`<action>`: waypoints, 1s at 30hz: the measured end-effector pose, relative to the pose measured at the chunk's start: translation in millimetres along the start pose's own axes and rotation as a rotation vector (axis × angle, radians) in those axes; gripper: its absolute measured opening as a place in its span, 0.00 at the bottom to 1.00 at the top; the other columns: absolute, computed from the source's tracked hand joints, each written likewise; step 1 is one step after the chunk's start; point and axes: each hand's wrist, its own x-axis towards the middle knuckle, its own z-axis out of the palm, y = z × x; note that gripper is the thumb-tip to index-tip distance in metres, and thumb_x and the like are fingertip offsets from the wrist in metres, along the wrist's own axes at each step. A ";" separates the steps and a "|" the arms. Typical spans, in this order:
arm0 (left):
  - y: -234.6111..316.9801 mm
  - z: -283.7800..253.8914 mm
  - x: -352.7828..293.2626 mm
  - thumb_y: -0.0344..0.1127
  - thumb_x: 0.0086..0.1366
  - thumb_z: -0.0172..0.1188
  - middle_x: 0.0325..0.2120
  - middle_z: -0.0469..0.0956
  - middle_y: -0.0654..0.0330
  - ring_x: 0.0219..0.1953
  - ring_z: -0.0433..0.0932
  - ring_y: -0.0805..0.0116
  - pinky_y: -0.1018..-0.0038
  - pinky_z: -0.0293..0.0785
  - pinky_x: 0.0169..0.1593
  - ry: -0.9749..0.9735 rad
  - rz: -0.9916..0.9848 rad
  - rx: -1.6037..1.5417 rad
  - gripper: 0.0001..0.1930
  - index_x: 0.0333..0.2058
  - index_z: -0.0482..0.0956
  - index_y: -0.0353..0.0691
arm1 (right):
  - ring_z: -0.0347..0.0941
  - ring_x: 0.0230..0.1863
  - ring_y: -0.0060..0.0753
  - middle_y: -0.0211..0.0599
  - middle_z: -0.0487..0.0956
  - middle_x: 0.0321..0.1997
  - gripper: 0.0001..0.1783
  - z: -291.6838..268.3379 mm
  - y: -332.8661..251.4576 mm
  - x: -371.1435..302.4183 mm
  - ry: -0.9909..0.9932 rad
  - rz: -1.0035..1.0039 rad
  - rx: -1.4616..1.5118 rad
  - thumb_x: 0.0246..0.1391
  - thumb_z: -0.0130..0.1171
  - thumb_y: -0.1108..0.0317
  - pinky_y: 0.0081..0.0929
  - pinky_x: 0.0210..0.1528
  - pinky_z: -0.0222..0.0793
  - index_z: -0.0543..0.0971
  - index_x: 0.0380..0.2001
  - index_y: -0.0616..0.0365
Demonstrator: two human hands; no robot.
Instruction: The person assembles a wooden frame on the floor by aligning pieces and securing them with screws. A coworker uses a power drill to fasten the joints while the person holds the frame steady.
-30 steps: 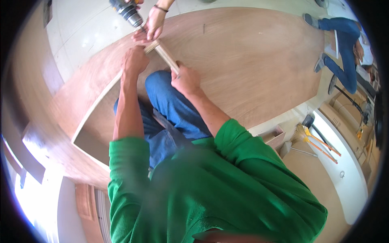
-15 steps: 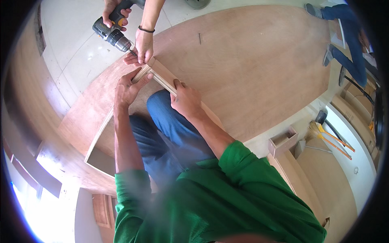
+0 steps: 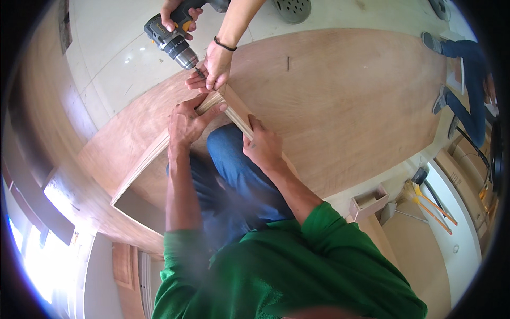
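Both my hands grip a wooden frame [image 3: 237, 105] at its far corner, above my knees. My left hand [image 3: 187, 121] wraps round the left board close to the corner, thumb on the inner side. My right hand [image 3: 264, 142] is closed round the right board, a little nearer to me. Just beyond the corner, a co-worker holds a cordless drill [image 3: 171, 41] in one hand. Its bit points down toward the corner, beside the co-worker's other hand [image 3: 217, 65], whose fingertips are at the frame's end. Whether those fingers hold a screw is too small to tell.
A large curved plywood sheet [image 3: 345, 101] spreads beneath the frame, with a thin screw or nail [image 3: 288, 64] on it. A small wooden box [image 3: 368, 202] and a yellow-handled brush [image 3: 419, 196] lie at the right. Another person's jeans-clad legs [image 3: 463, 101] show at far right.
The whole view has shifted, so the frame, hands and drill appear farther right and lower. My hands keep their hold on the frame, and the drill stays close to its corner.
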 end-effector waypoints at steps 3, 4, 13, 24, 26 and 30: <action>0.2 -1.1 0.5 0.66 0.60 0.76 0.36 0.90 0.48 0.41 0.89 0.59 0.62 0.80 0.49 -0.004 -0.002 0.003 0.38 0.58 0.89 0.42 | 0.88 0.40 0.58 0.49 0.88 0.44 0.27 -3.3 -1.3 -0.3 -0.025 0.016 -0.001 0.61 0.67 0.64 0.54 0.41 0.85 0.77 0.63 0.56; -0.2 -1.4 0.8 0.66 0.60 0.76 0.36 0.91 0.48 0.41 0.89 0.58 0.61 0.80 0.49 -0.002 0.006 -0.008 0.38 0.58 0.89 0.42 | 0.88 0.40 0.58 0.49 0.87 0.46 0.28 -4.5 -1.7 -0.2 -0.049 0.026 -0.001 0.59 0.68 0.64 0.54 0.41 0.85 0.77 0.62 0.57; -3.7 -0.4 3.6 0.65 0.58 0.77 0.36 0.91 0.47 0.41 0.90 0.56 0.60 0.81 0.49 0.008 0.042 0.012 0.37 0.56 0.90 0.41 | 0.87 0.41 0.60 0.49 0.87 0.47 0.28 -12.7 -7.1 -1.7 -0.076 0.051 0.016 0.60 0.68 0.65 0.57 0.41 0.84 0.76 0.63 0.57; -15.2 -1.6 4.9 0.59 0.58 0.80 0.37 0.92 0.50 0.39 0.90 0.61 0.63 0.82 0.49 -0.014 0.099 -0.079 0.34 0.55 0.90 0.39 | 0.88 0.42 0.61 0.49 0.87 0.50 0.27 -9.5 -9.8 -6.6 -0.090 0.064 0.044 0.61 0.67 0.63 0.57 0.42 0.85 0.76 0.62 0.54; -14.1 -1.0 4.9 0.58 0.59 0.80 0.37 0.92 0.50 0.39 0.89 0.62 0.64 0.82 0.48 -0.019 0.067 -0.049 0.33 0.55 0.91 0.39 | 0.87 0.41 0.61 0.48 0.87 0.49 0.27 -9.7 -9.8 -6.2 -0.092 0.074 0.030 0.61 0.67 0.63 0.58 0.42 0.85 0.76 0.62 0.54; -11.1 1.6 5.1 0.57 0.60 0.81 0.36 0.92 0.51 0.38 0.88 0.66 0.65 0.82 0.46 -0.010 0.064 -0.068 0.32 0.55 0.91 0.38 | 0.87 0.40 0.61 0.47 0.87 0.49 0.27 -11.4 -9.5 -6.6 -0.082 0.074 0.042 0.61 0.67 0.63 0.58 0.41 0.84 0.76 0.63 0.54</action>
